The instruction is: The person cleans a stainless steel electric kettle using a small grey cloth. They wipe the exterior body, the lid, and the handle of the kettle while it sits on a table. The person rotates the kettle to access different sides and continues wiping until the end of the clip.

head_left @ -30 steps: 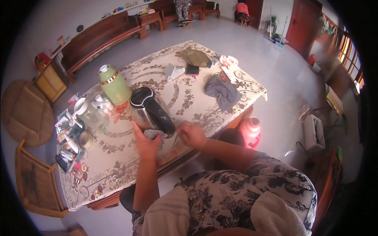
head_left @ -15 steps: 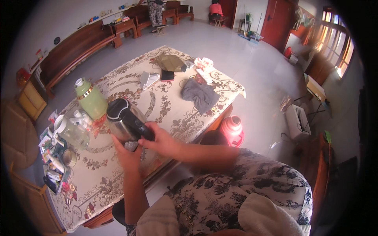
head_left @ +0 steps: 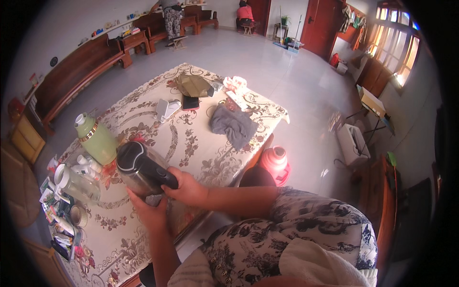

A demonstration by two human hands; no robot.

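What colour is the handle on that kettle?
The handle is black, showing best in the head view.

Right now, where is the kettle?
In the head view, the kettle is left of centre, just right of the green thermos, with the right hand on its handle and the left hand near its base.
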